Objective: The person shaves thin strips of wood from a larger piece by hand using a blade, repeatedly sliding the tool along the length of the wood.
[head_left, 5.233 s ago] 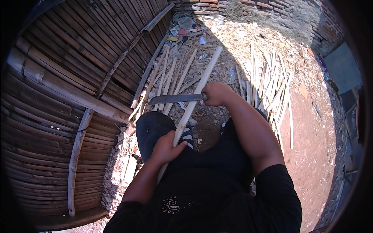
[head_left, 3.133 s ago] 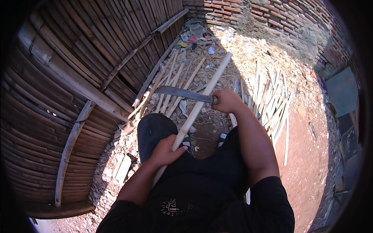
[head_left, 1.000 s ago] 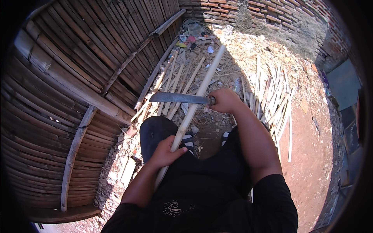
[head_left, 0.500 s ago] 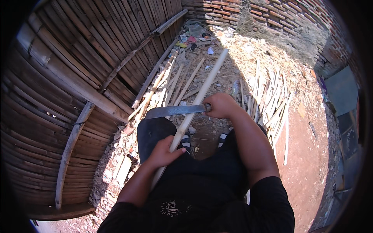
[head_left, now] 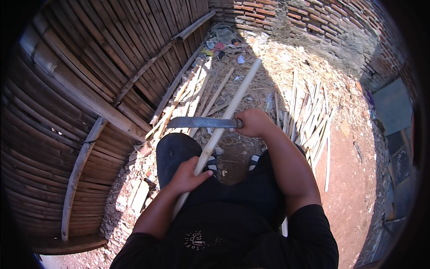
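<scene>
My left hand (head_left: 190, 175) is closed round the lower part of a long pale bamboo pole (head_left: 242, 88), which slants up and away to the right from beside my waist. A machete (head_left: 200, 123) with a broad grey blade lies crosswise over the middle of the pole, its tip pointing left. My right hand (head_left: 254, 123) grips its handle, to the right of the pole. Blade and pole overlap in the view; whether the edge bites into the pole I cannot tell. Below the blade is my left knee (head_left: 179, 150) in dark trousers.
A slatted bamboo wall (head_left: 89, 58) rises on the left, a brick wall (head_left: 309, 20) at the back. Split bamboo strips (head_left: 313, 116) lie heaped to the right, with more sticks (head_left: 218, 92) on the left. Rubble and shavings cover the ground around my sandalled feet (head_left: 212, 165).
The machete blade has turned slightly, its tip rising a little away from my left knee. Both hands keep their holds, and the pole has barely shifted.
</scene>
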`<state>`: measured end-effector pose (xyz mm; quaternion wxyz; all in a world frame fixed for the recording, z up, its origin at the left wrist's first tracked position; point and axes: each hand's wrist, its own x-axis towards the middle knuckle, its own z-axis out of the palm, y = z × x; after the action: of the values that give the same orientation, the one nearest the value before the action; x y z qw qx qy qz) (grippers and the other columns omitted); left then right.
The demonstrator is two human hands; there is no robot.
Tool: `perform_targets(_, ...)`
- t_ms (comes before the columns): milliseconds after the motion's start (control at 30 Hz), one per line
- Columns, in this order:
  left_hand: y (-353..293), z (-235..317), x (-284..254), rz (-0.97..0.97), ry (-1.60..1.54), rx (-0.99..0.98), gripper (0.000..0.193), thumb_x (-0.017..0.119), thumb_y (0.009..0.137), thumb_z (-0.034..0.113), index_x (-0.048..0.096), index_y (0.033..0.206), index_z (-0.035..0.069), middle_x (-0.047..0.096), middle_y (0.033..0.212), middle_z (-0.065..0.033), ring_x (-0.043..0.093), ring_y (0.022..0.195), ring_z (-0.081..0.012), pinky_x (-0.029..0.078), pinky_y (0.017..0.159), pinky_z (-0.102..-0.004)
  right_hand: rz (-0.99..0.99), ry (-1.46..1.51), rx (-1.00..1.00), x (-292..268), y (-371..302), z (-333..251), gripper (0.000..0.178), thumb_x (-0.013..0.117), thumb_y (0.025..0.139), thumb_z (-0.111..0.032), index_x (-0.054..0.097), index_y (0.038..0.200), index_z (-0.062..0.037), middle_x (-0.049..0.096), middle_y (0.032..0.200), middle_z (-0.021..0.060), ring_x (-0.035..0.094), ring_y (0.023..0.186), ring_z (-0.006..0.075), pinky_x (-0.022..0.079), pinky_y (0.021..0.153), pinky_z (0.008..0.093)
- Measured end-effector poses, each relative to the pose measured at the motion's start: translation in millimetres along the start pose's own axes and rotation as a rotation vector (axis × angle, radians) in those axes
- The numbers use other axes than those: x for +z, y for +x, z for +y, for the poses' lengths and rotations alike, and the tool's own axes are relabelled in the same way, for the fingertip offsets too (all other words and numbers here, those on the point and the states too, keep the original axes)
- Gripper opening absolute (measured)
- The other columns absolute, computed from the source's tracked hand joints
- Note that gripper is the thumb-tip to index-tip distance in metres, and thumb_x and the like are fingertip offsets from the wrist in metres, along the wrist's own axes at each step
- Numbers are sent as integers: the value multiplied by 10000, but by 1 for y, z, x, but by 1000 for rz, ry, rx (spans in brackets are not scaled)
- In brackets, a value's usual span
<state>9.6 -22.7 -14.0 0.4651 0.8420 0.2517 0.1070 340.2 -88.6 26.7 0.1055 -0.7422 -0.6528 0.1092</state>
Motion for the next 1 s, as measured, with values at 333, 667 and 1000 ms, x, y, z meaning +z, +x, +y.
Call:
perform_targets(333, 0, -2, 2, -16, -31, -27, 449, 847, 889, 302, 653, 1148, -10, 686, 942, -121, 649, 884, -166, 534, 796, -355, 183, 136, 302, -16, -5, 34, 419, 823, 791, -420, 764, 1027, -79, 746, 924, 201, 721, 921, 416, 576, 845, 521)
perform_targets(667, -2, 3, -1, -9, -48, -64, 445, 842, 898, 310, 650, 1142, -9, 691, 939, -108, 643, 872, -157, 535, 796, -349, -11, 14, -9, 3, 2, -3, 388, 821, 779, -418, 767, 1008, -109, 748, 940, 172, 725, 942, 393, 579, 840, 517)
perform_targets(1000, 1, -5, 2, -23, -2, -31, 441, 839, 900, 299, 652, 1145, -16, 695, 945, -117, 648, 883, -157, 536, 805, -350, 205, 135, 311, -9, -3, 42, 416, 819, 794, -443, 771, 1022, -98, 744, 937, 207, 725, 950, 407, 572, 832, 517)
